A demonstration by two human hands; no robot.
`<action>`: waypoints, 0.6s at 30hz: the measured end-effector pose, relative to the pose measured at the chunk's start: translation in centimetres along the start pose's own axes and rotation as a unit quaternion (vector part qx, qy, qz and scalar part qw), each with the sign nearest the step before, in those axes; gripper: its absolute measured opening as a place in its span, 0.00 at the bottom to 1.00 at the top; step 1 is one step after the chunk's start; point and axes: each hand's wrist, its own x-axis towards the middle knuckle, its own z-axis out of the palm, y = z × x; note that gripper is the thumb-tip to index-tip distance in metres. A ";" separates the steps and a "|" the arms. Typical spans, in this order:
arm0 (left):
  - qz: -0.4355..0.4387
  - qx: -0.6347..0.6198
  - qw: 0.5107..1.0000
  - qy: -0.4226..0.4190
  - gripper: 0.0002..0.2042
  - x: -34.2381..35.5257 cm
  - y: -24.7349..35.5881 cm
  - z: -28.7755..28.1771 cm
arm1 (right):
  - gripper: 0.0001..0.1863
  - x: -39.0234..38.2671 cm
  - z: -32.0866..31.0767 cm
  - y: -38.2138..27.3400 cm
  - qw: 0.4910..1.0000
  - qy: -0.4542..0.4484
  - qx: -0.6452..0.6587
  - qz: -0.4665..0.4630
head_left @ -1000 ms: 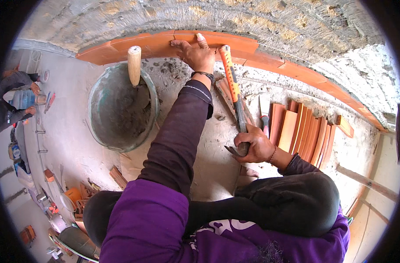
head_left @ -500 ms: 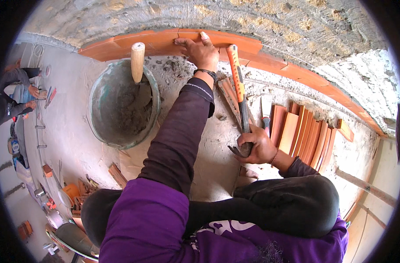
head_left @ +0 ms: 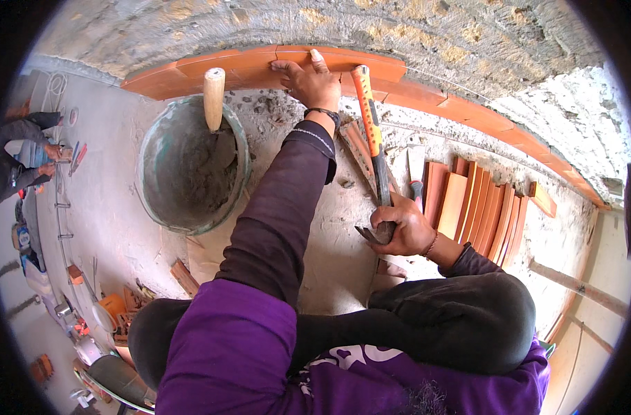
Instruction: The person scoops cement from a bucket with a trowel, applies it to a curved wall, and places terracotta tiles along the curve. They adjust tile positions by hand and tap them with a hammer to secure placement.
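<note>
My left hand (head_left: 314,84) reaches to the row of orange clay tiles (head_left: 239,69) set along the foot of the rough wall. Its fingers are spread against the tile face and one finger rests at the top edge. A claw hammer (head_left: 368,117) is in my right hand (head_left: 407,227), gripped around its metal head, claw toward me. The orange and yellow handle points away, its butt end at the tile face; I cannot tell whether it touches. Left of my left arm stands a bucket (head_left: 243,149) of grey mortar, with a wooden-handled tool (head_left: 214,97) inside.
A stack of tile strips (head_left: 478,211) stands at the right, with a putty knife (head_left: 416,173) beside it. Loose strips (head_left: 358,149) lie behind the hammer. A taut string (head_left: 433,77) follows the tile row. At far left, another person's hands (head_left: 49,159) are at work.
The view has shifted slightly. My left hand stays on the tile row and my right hand keeps its hold on the hammer, with little other visible movement.
</note>
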 end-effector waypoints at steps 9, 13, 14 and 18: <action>0.000 -0.014 0.999 -0.037 0.34 -0.2 -0.4 -0.3 | 0.18 0.7 -0.4 -0.7 1.000 -0.014 0.007 -0.001; -0.048 -0.090 0.993 -0.055 0.33 -0.2 0.2 0.0 | 0.17 0.5 -0.3 -0.4 1.000 -0.017 -0.012 0.006; -0.065 -0.114 0.989 -0.064 0.33 -0.3 0.5 0.0 | 0.17 0.1 -0.5 -0.6 0.999 -0.035 -0.013 0.007; -0.052 -0.110 0.989 -0.087 0.33 0.6 -1.6 -0.3 | 0.17 1.0 -0.9 -0.1 0.998 -0.053 0.017 -0.010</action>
